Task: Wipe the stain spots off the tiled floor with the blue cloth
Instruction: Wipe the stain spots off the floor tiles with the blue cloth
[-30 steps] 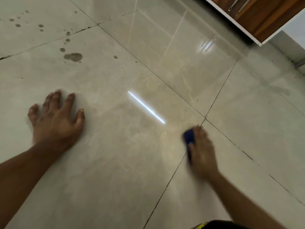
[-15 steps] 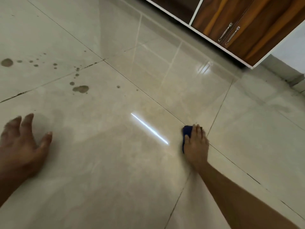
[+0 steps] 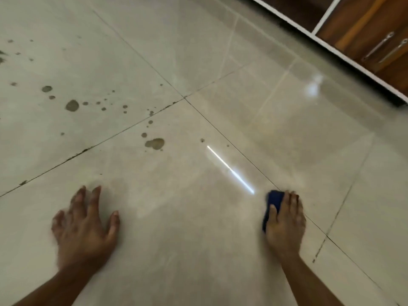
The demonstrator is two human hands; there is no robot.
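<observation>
Our right hand [image 3: 284,221] lies flat over the blue cloth [image 3: 273,202], fingers extended and pressing it onto the tiled floor [image 3: 198,250] right at a grout line, with only the cloth's far and left edges peeking out from under the fingers. Compared with a second ago, the view has swung so that far more of the stained tiles lie ahead of us, and our left hand [image 3: 85,226], which half a second ago was sliding off at the left edge, is back in full view with fingers spread, apparently planted on the tile as a brace. We judge from this that we are shifting our weight forward toward the dirt, since the patch around the cloth looks clean already.

What remains is the stain spots [image 3: 92,102] scattered across the upper left tiles, then the large blotch [image 3: 155,143] just beyond the grout line, then a tiny speck [image 3: 202,140] near the bright reflected streak [image 3: 230,170]. All sit well apart from the cloth.

Most of the cloth is hidden beneath our palm, so its fold cannot be made out. Both hands are motion-blurred. Stains run off the left edge, and the wooden cabinet [image 3: 364,29] is cut off at upper right.
</observation>
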